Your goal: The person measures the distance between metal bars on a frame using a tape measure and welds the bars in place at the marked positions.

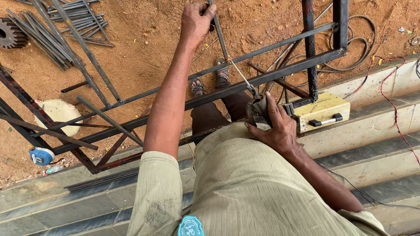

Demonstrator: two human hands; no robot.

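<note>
My left hand (197,19) is stretched out over the red soil and gripped around a thin upright steel bar (220,35). That bar stands on a dark welded steel frame (131,124) lying across the ground and steps. My right hand (275,126) is closed on a welding electrode holder (258,109). A thin electrode rod (239,74) runs from the holder up to the foot of the bar, where bar meets the frame's rail. My sandalled feet show below the frame.
A yellow welding machine (321,113) sits on the stone step (363,144) at right, with cables (350,43) coiled behind. Loose steel rods (65,30) and a gear (11,32) lie at upper left. A blue tape measure (41,156) rests at left.
</note>
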